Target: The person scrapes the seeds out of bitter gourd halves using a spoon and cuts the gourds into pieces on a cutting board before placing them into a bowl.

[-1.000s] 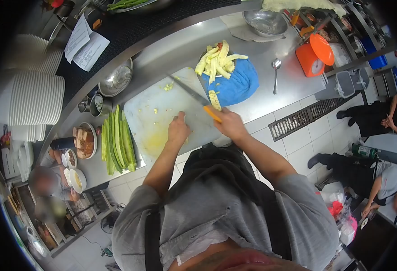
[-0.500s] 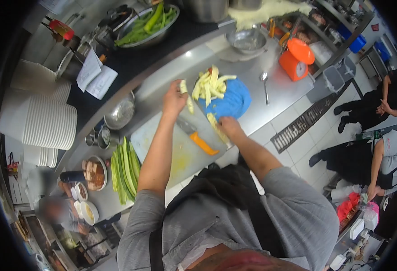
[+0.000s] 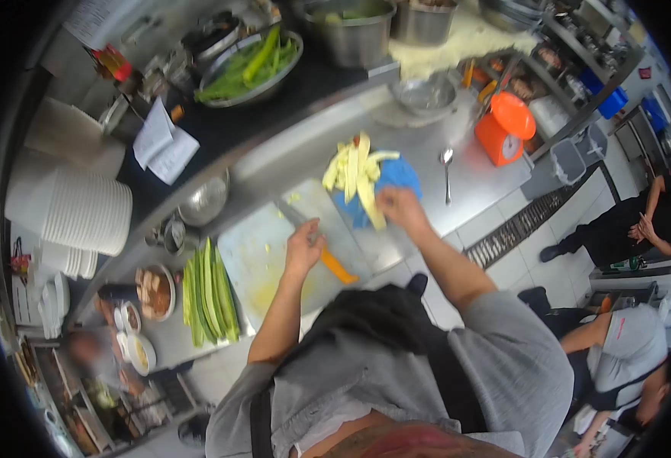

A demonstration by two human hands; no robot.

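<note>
My left hand (image 3: pixel 305 248) hovers over the cutting board (image 3: pixel 255 252), fingers apart and holding nothing visible. Close beside it lies a knife with an orange handle (image 3: pixel 338 267), its blade partly hidden by the hand. My right hand (image 3: pixel 401 208) has its fingers curled at the side of a long pale strip (image 3: pixel 367 197), which looks like cucumber core; blur hides whether they grip it. That strip lies over a heap of similar pale strips (image 3: pixel 341 172) on a blue plastic bag (image 3: pixel 404 177). Long green cucumber pieces (image 3: pixel 210 294) lie along the board's left edge.
A spoon (image 3: pixel 448 175) and an orange scale (image 3: pixel 501 130) stand to the right, with a metal bowl (image 3: pixel 425 95) behind. Another metal bowl (image 3: pixel 204 200) sits beyond the board. Co-workers (image 3: pixel 629 351) are at the right; another person is at lower left.
The pale piece in my left hand is gone from it, and that hand has moved back toward the knife. My right hand has moved slightly forward, and a long strip now lies over the heap.
</note>
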